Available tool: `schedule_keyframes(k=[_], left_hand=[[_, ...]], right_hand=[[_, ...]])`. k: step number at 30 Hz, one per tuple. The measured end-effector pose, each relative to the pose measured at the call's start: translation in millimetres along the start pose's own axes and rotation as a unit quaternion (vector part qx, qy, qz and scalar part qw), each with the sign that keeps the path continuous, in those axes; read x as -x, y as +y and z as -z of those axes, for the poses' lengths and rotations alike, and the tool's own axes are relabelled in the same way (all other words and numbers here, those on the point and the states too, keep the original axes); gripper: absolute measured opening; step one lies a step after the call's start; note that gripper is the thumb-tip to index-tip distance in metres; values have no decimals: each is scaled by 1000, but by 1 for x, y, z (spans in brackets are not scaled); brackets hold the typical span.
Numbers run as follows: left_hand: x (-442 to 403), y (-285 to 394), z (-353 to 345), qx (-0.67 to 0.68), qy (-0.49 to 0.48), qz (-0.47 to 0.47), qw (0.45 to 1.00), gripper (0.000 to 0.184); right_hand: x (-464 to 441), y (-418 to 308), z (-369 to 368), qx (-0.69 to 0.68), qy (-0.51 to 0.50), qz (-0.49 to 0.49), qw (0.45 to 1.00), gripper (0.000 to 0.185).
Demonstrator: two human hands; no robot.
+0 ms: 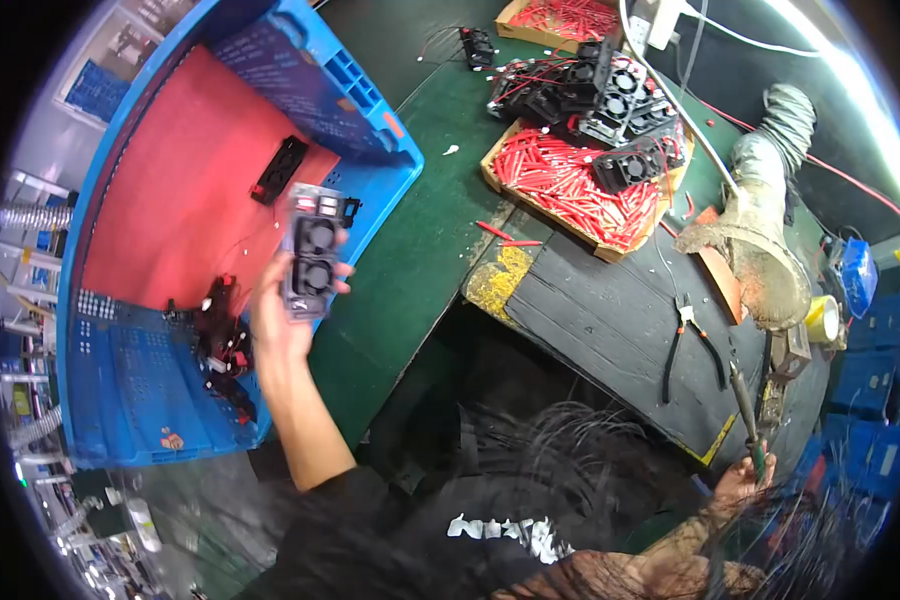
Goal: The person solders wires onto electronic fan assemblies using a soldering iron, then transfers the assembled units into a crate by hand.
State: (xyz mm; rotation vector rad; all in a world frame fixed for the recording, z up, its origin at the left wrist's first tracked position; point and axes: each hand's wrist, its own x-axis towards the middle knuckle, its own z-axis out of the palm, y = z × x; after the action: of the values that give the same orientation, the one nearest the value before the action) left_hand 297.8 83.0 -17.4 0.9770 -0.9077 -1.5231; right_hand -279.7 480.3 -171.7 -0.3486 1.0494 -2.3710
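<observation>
Beside the blue crate (130, 410), the left hand (278, 305) grips a twin-fan module (315, 252) by its long edges, likely to spare the fans, while the right hand (738, 486), well right of the crate, clasps an apparent soldering iron (743, 398) by its handle (757, 459), clear of the metal.

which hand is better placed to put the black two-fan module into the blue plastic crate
Left, most likely: the left hand already holds the module beside the crate, while the right hand is well away, gripping a green-handled metal tool.
</observation>
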Motion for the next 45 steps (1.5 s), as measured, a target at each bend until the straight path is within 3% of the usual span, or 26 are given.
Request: schedule_keyframes(k=[4,7,9,11,13,17,19,21,23,25,28,31,34,35,37,39,41,43,45], left_hand=[[-1,-47,-67,137,-124,117,976,56],[-3,-86,-114,180,-214,176,944,59],[-1,-104,-149,158,-271,195,929,64],[-2,-127,-172,180,-373,221,883,64],[-5,-144,-189,140,-454,246,845,75],[-1,-155,-226,96,-493,310,807,80],[-5,-162,-243,29,-528,281,801,77],[-1,-157,-264,-76,-455,287,840,66],[-8,-166,-275,-232,-417,183,859,59],[-14,-164,-295,-340,-423,116,832,50],[-18,-165,-317,-322,-456,85,825,47],[-21,-164,-326,-330,-487,119,800,44],[-22,-161,-318,-284,-471,206,809,33],[-21,-152,-317,-263,-454,293,799,32],[-27,-149,-305,-263,-480,366,753,31],[-29,-147,-297,-318,-541,321,710,31],[-29,-142,-296,-367,-548,318,681,48],[-32,-140,-288,-306,-556,304,711,56],[-36,-139,-277,-234,-511,294,773,57]], right_hand=[[3,1,-5,-24,-27,-29,999,19],[9,1,-11,-7,31,-19,999,17],[11,5,-7,-23,30,3,999,17],[13,6,-22,-40,14,10,999,16],[15,9,-27,-57,17,21,998,16],[16,11,-34,-95,26,34,995,18],[17,13,-34,-126,28,40,991,20],[16,12,-35,-120,6,35,992,20],[17,12,-37,-120,19,38,992,21],[16,11,-38,-117,31,38,992,21],[16,10,-40,-111,25,38,993,21],[16,11,-41,-116,32,35,992,22],[16,10,-43,-125,25,33,991,21],[15,10,-43,-125,31,35,991,21],[16,10,-43,-141,26,33,989,21],[16,10,-43,-145,28,33,988,22],[15,10,-42,-139,25,30,990,21],[15,10,-43,-136,19,30,990,21],[14,10,-43,-132,14,34,991,21]])
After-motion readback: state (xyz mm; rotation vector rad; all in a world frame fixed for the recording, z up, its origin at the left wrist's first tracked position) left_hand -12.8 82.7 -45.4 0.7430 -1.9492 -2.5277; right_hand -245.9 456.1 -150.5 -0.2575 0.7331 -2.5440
